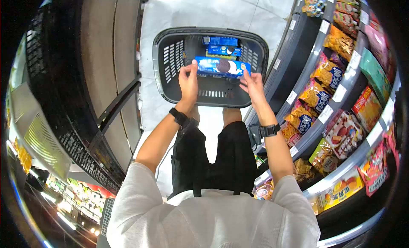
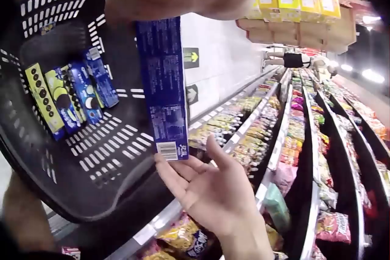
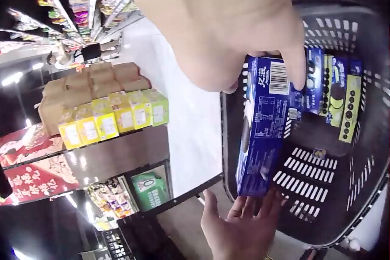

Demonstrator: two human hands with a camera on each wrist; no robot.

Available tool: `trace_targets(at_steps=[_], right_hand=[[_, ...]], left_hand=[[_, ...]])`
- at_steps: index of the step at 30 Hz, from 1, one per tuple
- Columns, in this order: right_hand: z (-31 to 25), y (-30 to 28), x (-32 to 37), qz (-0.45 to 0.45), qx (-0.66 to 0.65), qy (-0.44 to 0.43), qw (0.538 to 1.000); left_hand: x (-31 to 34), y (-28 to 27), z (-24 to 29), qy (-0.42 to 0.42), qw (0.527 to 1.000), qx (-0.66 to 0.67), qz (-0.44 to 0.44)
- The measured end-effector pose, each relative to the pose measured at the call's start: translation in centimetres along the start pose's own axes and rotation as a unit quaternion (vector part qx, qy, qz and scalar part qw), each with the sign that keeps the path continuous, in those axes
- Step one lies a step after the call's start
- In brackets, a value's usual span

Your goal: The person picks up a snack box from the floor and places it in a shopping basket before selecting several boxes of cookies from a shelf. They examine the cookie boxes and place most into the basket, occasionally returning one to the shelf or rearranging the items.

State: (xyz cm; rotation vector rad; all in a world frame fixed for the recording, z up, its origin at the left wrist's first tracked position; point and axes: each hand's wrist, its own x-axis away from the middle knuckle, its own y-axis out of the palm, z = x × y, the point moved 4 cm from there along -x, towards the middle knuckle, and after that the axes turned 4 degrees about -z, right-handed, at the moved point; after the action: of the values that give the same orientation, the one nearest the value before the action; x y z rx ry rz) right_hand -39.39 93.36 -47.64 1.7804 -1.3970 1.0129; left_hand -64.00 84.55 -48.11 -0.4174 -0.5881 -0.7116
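Observation:
Both hands hold a long blue cookie box [image 1: 222, 66] flat over a black plastic shopping basket [image 1: 170, 35] that stands on the floor ahead. My left hand [image 1: 188, 79] grips the box's left end, thumb on its top edge. My right hand [image 1: 252, 84] pinches the right, barcode end with thumb and fingertips. The left wrist view has the box [image 2: 163, 89] above the basket wall [image 2: 109, 144], with the right hand [image 2: 207, 187] below it. The right wrist view shows the box [image 3: 262, 126] and the left hand [image 3: 244, 229]. Several blue and yellow cookie packs [image 1: 221, 45] [image 2: 73, 92] [image 3: 335, 89] lie inside.
Shelves packed with snack bags [image 1: 328, 99] run close along my right side. A dark, bare shelf rack [image 1: 106, 77] stands on the left. Pale floor [image 1: 221, 9] lies beyond the basket. Stacked yellow cartons [image 3: 116, 117] sit across the aisle.

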Motion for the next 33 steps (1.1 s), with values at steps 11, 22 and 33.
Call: trace_targets(at_steps=[11,22,33], right_hand=[[0.8,-10.0,15.8,0.133,0.108,-0.093,0.981],[-0.5,-8.3,45.1,0.431,0.1,-0.238,0.865],[6.7,-5.0,65.9,0.631,-0.136,-0.353,0.678]], left_hand=[[12.9,3.6,12.3,0.107,0.981,-0.075,-0.141],[28.7,5.2,21.9,0.036,0.885,0.017,-0.463],[47.4,3.9,28.0,0.137,0.693,-0.086,-0.702]])
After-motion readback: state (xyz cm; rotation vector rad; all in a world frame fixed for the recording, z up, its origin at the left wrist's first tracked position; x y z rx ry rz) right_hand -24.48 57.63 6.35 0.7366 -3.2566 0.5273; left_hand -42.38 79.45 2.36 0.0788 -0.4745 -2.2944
